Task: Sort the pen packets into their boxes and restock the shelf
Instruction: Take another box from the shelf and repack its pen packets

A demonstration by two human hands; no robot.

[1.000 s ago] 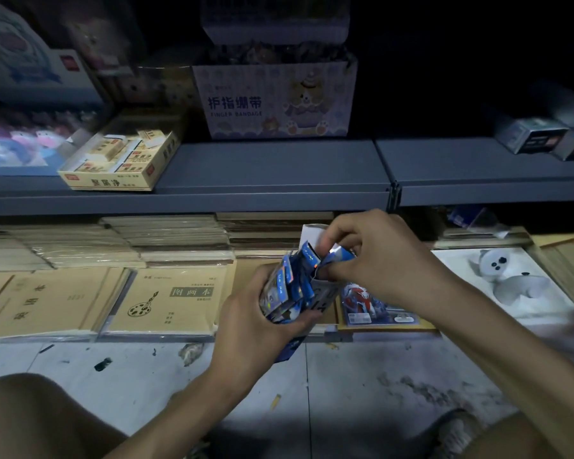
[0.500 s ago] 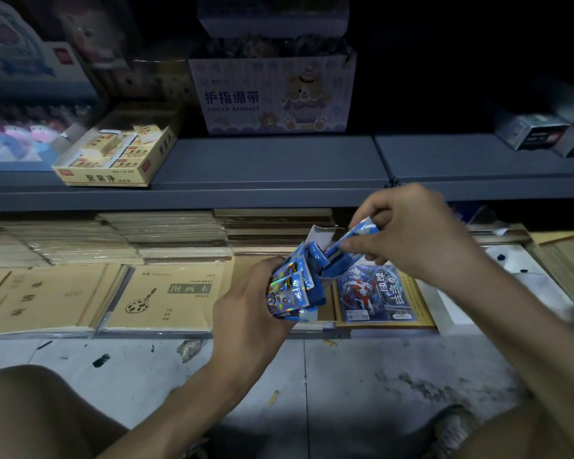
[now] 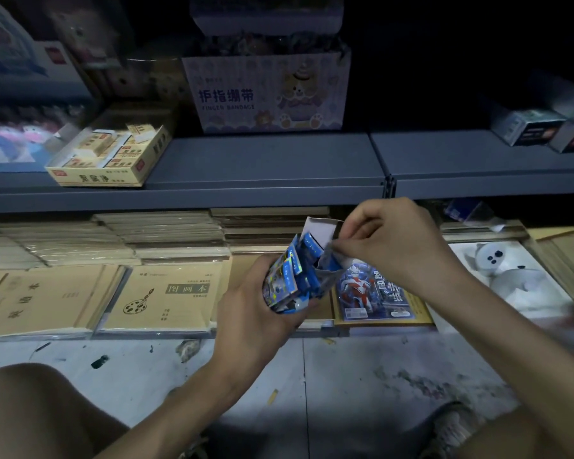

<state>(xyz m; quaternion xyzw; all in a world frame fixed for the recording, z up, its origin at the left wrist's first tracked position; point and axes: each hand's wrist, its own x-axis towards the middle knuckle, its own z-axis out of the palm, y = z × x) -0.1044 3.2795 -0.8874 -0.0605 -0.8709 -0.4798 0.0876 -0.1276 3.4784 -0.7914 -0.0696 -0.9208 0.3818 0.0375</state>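
Left hand [image 3: 259, 313]: grips the lower part of a small pen box [image 3: 318, 228], fingers curled round it, and holds it tilted over the front edge of the bottom shelf.
Pen packets [image 3: 294, 270]: blue, with shiny print, they stand packed together in the open top of the pen box, their ends sticking out.
Right hand [image 3: 388, 240]: above and to the right of the box, its fingers [image 3: 345, 248] are pressed together and pinch a grey flap [image 3: 328, 265] at the box's open top; the other fingers are curled in.
White flap: stands upright at the back of the box opening.
Upper shelf [image 3: 262, 167]: grey-blue metal. It carries a yellow eraser box [image 3: 113, 154] on the left and a "Finger Bandage" carton [image 3: 265, 94] in the middle.
Bottom shelf: tan exercise books lie in stacks, with a drawing book [image 3: 166, 296] in front, left of the hands.
Card pack [image 3: 371, 293]: printed with a red-and-silver hero, it lies flat just right of the box.
White plush toy [image 3: 497, 260]: lies at the far right.
Floor [image 3: 345, 376]: pale, stained tiles.
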